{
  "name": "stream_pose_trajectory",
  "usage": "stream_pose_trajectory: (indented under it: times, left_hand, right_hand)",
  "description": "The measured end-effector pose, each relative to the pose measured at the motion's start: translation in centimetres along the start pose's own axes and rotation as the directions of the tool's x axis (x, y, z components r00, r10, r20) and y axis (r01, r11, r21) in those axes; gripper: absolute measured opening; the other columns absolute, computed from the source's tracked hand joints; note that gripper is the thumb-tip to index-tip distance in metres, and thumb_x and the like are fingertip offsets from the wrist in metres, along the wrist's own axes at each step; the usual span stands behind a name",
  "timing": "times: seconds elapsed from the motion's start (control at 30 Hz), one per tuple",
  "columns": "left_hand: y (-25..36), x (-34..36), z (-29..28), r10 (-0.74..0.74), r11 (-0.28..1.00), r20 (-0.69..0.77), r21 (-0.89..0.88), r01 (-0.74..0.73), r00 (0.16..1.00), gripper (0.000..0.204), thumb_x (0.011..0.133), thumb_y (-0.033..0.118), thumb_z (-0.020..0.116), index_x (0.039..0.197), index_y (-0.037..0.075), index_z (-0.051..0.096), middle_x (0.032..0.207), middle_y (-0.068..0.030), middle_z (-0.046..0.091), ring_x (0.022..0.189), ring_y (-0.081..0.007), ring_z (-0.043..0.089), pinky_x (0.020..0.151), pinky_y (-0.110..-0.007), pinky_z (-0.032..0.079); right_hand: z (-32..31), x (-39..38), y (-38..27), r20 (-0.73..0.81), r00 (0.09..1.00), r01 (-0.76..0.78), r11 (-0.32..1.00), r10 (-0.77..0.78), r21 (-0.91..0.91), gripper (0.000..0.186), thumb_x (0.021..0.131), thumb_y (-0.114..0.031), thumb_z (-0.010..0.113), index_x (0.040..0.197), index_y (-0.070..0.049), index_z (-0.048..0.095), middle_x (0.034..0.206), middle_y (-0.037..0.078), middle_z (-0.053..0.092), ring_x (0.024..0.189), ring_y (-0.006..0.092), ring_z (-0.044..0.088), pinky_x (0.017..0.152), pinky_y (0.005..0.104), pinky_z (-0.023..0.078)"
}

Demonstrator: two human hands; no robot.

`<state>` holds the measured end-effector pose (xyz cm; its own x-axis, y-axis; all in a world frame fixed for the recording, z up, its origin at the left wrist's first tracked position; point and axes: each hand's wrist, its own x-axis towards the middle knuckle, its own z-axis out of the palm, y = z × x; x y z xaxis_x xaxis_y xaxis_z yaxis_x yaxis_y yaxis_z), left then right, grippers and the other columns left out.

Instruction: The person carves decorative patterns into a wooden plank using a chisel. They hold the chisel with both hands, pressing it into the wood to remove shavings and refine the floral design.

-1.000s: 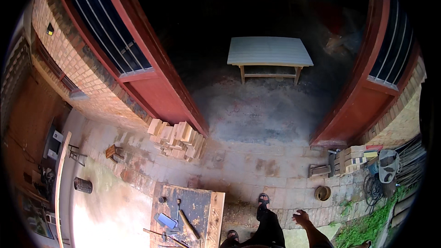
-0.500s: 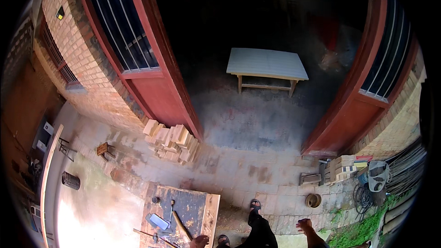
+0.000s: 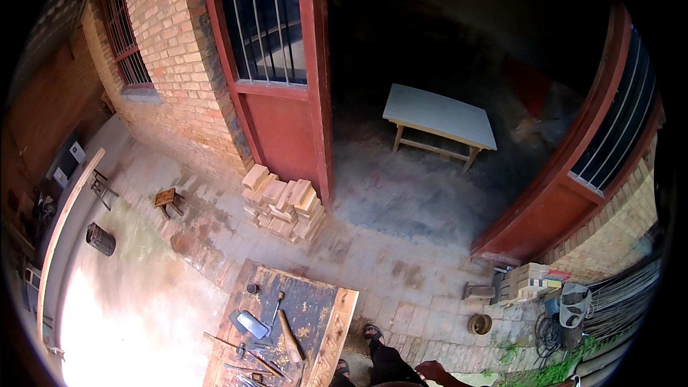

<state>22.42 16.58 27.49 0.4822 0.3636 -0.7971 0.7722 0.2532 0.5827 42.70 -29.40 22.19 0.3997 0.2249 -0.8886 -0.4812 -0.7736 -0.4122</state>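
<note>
My right hand (image 3: pixel 431 370) hangs low beside my dark-trousered leg, its forearm entering from the lower edge. Nothing shows in it, and its fingers look loosely apart. My left hand is out of view. To the left of my legs stands a worn dark work table (image 3: pixel 309 302), with a carved wooden board (image 3: pixel 334 337) along its right side. On the table lie a curved wooden piece (image 3: pixel 290 337), a mallet-like tool with a thin handle (image 3: pixel 276 307), a flat shiny rectangular thing (image 3: pixel 252 325), a small dark cup (image 3: pixel 252 289) and several chisel-like tools (image 3: pixel 269 365).
Stacked wooden blocks (image 3: pixel 285 208) lie by the red door (image 3: pixel 287 125). A pale table (image 3: pixel 441 113) stands inside the doorway. On the paving are a small stool (image 3: pixel 167 201), a dark bin (image 3: pixel 100 239) and a round pot (image 3: pixel 480 325). Bricks (image 3: pixel 527 283) and coiled cable (image 3: pixel 549 335) are at right.
The view has turned and shifted, showing more of the work table. My left hand, earlier at the table's right edge, has left the view. My right hand has come closer to my leg.
</note>
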Motion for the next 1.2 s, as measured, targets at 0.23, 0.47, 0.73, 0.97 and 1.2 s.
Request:
stream_pose_trajectory:
  times: [0.23, 0.47, 0.73, 0.97, 1.2]
  left_hand:
    - [1.1, -0.1, -0.1, 0.017, 1.0, 0.006, -0.01, -0.017, 1.0, 0.046, 0.111, 0.03, 0.068, 0.138, -0.007, 0.069, 0.118, -0.0173, 0.081, 0.11, -0.0225, 0.079, 0.097, -0.035, 0.061]
    - [0.8, -0.1, -0.4, 0.035, 0.999, 0.015, 0.02, -0.035, 0.999, 0.047, 0.11, 0.031, 0.067, 0.138, -0.007, 0.07, 0.119, -0.0168, 0.081, 0.11, -0.0225, 0.079, 0.097, -0.036, 0.061]
    - [-0.3, -0.5, -1.4, 0.051, 0.998, 0.035, 0.036, -0.052, 0.998, 0.047, 0.11, 0.032, 0.067, 0.138, -0.006, 0.07, 0.12, -0.0163, 0.081, 0.111, -0.0226, 0.078, 0.098, -0.036, 0.061]
    - [-1.9, -0.6, -1.7, 0.062, 0.998, 0.063, 0.028, -0.064, 0.996, 0.047, 0.11, 0.033, 0.067, 0.138, -0.006, 0.071, 0.121, -0.0159, 0.081, 0.112, -0.0226, 0.078, 0.099, -0.036, 0.06]
    - [-3.6, -1.1, -2.3, 0.07, 0.997, 0.077, 0.008, -0.071, 0.995, 0.048, 0.11, 0.033, 0.067, 0.137, -0.005, 0.071, 0.123, -0.0154, 0.081, 0.113, -0.0227, 0.077, 0.1, -0.037, 0.06]
  right_hand:
    - [-5.3, 1.9, -6.0, -0.132, 0.99, -0.016, 0.98, 0.043, 0.201, 0.032, 0.101, -0.032, 0.078, 0.116, -0.004, 0.079, 0.106, 0.009, 0.083, 0.092, 0.0199, 0.081, 0.075, 0.0399, 0.068]
    - [-6.1, 2.2, -6.3, -0.204, 0.979, 0.064, 0.952, -0.002, 0.299, 0.03, 0.099, -0.026, 0.079, 0.118, -0.003, 0.078, 0.107, 0.011, 0.083, 0.095, 0.0234, 0.081, 0.074, 0.0428, 0.068]
    - [-1.0, -1.0, -0.3, -0.109, 0.982, -0.115, 0.949, 0.153, 0.292, 0.027, 0.1, -0.026, 0.079, 0.115, -0.005, 0.077, 0.105, 0.011, 0.083, 0.093, 0.0238, 0.082, 0.075, 0.0482, 0.069]
    - [0.4, -2.4, 1.0, -0.13, 0.983, -0.088, 0.96, 0.126, 0.265, 0.025, 0.099, -0.027, 0.08, 0.11, -0.006, 0.078, 0.102, 0.009, 0.083, 0.09, 0.0217, 0.081, 0.075, 0.0462, 0.069]
    - [1.0, -3.7, -3.0, -0.153, 0.988, 0.004, 0.971, 0.033, 0.238, 0.03, 0.1, -0.029, 0.079, 0.118, -0.005, 0.079, 0.106, 0.008, 0.083, 0.094, 0.0181, 0.08, 0.077, 0.0392, 0.067]
